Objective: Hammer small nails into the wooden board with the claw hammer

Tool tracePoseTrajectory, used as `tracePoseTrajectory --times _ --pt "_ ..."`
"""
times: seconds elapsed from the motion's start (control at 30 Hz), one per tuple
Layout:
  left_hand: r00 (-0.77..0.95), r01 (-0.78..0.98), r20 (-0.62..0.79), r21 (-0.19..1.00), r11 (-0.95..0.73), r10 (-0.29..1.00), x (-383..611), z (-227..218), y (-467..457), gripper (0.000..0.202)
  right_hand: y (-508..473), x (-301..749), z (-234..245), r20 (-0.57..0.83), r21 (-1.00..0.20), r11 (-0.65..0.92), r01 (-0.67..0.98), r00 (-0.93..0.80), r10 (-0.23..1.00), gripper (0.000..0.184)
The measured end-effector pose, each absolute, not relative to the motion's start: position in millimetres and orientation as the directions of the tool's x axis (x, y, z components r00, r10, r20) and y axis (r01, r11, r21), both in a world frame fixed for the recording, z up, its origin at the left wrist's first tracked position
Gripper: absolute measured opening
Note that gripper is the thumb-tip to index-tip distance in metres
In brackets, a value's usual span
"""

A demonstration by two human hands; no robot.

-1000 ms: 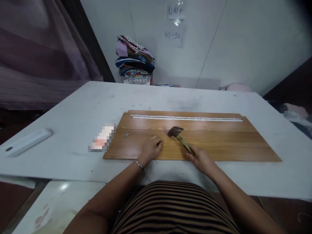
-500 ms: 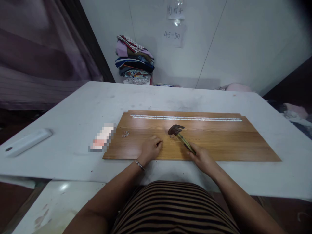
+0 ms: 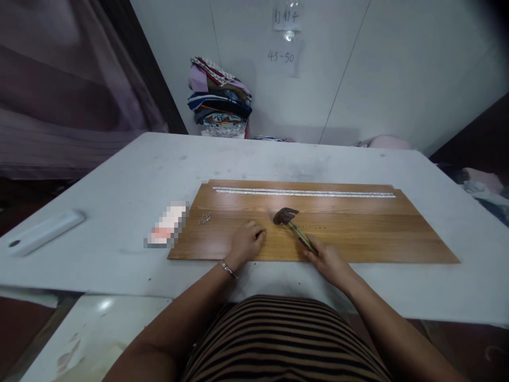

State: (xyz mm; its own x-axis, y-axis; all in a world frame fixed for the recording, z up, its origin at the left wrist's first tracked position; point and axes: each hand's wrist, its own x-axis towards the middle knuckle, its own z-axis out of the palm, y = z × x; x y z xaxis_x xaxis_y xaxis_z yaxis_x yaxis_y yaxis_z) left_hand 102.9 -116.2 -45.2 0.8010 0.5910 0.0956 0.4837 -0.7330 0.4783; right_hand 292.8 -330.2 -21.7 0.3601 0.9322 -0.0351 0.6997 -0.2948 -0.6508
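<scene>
My right hand (image 3: 328, 261) is wrapped round the handle of a claw hammer (image 3: 304, 236). Its dark head is low over the middle of a brown wooden board (image 3: 377, 233); whether it touches the surface I cannot tell. Small dark dots, nail heads or holes, run in a row beside the hammer. To the left of the hammer head, my left hand (image 3: 247, 241) rests on the board with its fingers curled in, and nothing shows in them. Several loose nails (image 3: 205, 218) lie at the board's left side. Two white marked strips (image 3: 304, 193) run along its far edge.
The board lies on a white table (image 3: 131, 175). A blurred-out rectangular object (image 3: 167, 225) is just left of the board, and a long white plastic piece (image 3: 47, 232) is farther left. Folded clothes (image 3: 220, 98) are stacked behind the table by the wall.
The hammer head has come down slightly toward the board, and my right hand has shifted a little with it. My left hand stays in place.
</scene>
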Motion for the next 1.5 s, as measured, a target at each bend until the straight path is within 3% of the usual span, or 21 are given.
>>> tracePoseTrajectory --times 0.43,0.67,1.5 --pt "0.796 0.491 0.086 0.487 -0.722 0.599 103.1 -46.4 -115.7 0.023 -327.0 292.8 -12.7 0.009 -0.712 -0.256 0.654 0.373 0.928 0.048" --pt "0.797 0.492 0.092 0.475 -0.73 0.597 103.5 -46.2 -116.2 0.023 -327.9 293.7 -21.7 0.007 -0.672 -0.266 0.691 0.364 0.931 0.036" --pt "0.799 0.473 0.112 0.49 -0.732 0.591 103.5 -46.5 -115.9 0.023 -329.8 292.2 -22.9 -0.003 -0.657 -0.276 0.702 0.363 0.932 0.035"
